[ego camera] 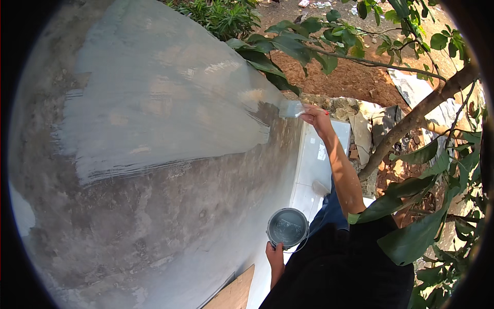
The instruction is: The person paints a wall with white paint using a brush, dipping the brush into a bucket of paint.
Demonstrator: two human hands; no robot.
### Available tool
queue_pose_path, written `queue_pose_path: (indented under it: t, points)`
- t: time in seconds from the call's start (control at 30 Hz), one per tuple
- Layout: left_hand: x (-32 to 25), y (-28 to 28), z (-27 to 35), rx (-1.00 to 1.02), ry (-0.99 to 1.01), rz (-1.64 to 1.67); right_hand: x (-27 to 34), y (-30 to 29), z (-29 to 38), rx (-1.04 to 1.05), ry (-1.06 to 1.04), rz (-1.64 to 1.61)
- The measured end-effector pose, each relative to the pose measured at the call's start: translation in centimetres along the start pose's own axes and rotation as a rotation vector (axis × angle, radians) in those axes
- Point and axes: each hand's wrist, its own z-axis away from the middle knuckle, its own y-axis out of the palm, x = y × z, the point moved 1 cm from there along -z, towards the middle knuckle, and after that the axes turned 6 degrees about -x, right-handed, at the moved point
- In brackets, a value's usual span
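My right hand (314,117) grips a wide flat paintbrush (290,109), and a red spot shows at the handle's end. Its pale bristles are against the wall, at the right end of a broad coat of wet-looking grey paint (166,104). Below and around that coat the wall (162,208) shows bare, blotchy grey-brown plaster. Close to my body, my left hand (274,257) holds a small round bucket (287,211) by its near rim, thumb over the edge. Grey liquid paint (287,230) lies inside, and a thin wire handle hangs at the bucket's side.
White floor tiles (305,170) run along the wall's foot, where one of my feet (320,188) stands. A tree branch (409,123) with large leaves crosses close on my right. Rubble and stones (362,143) lie beyond the tiles. A brown board (231,289) leans at the bottom.
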Motion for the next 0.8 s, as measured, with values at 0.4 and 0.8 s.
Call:
queue_pose_path:
  t: [0.4,0.8]
  points:
    - [1.0,0.5,-0.9,-0.019,0.274,-0.153,-1.8,1.2,3.3,0.014,-0.253,0.199]
    - [0.3,2.6,-2.8,0.039,0.283,-0.149,-6.1,-4.6,1.6,0.004,-0.008,0.548]
